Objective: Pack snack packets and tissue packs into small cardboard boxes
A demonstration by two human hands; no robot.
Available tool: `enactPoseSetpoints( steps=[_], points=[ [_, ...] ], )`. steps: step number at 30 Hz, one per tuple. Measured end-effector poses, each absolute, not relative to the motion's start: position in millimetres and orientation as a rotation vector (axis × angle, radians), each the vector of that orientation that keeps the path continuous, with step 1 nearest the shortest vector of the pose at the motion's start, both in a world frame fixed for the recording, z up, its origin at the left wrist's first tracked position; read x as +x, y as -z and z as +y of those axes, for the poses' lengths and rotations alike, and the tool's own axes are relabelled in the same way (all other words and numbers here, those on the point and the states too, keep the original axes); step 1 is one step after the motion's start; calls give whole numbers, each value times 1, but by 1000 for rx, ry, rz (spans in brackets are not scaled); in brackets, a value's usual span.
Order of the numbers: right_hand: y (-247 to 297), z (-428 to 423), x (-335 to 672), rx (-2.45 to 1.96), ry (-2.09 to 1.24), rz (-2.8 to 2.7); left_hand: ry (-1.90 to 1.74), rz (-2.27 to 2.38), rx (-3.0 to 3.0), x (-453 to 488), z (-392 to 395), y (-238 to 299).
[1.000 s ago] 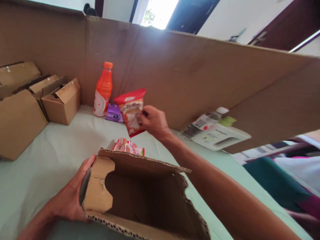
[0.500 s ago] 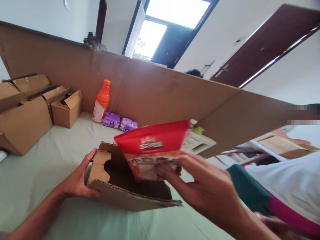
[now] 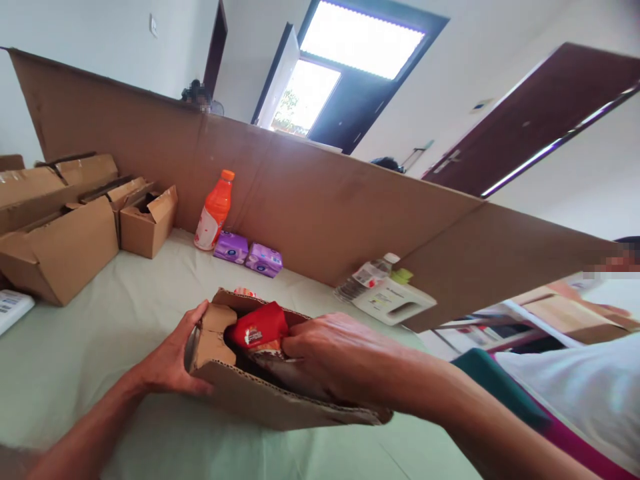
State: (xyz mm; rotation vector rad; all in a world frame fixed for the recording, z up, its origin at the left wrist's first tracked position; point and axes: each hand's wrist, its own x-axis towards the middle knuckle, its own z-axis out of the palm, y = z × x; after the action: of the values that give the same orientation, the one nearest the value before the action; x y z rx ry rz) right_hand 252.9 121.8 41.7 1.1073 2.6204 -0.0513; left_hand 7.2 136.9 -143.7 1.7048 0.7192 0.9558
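An open cardboard box (image 3: 260, 400) lies on the pale green table (image 3: 100, 333) in front of me. My left hand (image 3: 173, 357) grips its left end wall, fingers wrapped round the flap. My right hand (image 3: 335, 360) reaches into the box, closed on a red snack packet (image 3: 257, 327) whose top sticks out above the rim. A second packet (image 3: 243, 292) peeks out just behind the box.
A tall cardboard wall (image 3: 320, 200) runs along the back. Before it stand an orange drink bottle (image 3: 215, 210), two purple packs (image 3: 247, 252), a clear water bottle (image 3: 365, 277) and a white carton (image 3: 393, 301). Several brown boxes (image 3: 75, 220) sit at left.
My right hand took the red packet from beside the orange bottle, carried it over the box, and has now pushed it down inside. The left hand stayed on the box.
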Motion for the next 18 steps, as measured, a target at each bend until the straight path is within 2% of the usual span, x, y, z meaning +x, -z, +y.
enactPoseSetpoints(
  steps=[5,12,18],
  points=[
    [-21,148,236,953,65,2477,-938,744,1747,6,138,147],
    [17,155,227,935,122,2566,-913,786,1798,3,137,141],
    [4,152,241,1015,176,2608,-890,824,1834,4,136,137]
  ],
)
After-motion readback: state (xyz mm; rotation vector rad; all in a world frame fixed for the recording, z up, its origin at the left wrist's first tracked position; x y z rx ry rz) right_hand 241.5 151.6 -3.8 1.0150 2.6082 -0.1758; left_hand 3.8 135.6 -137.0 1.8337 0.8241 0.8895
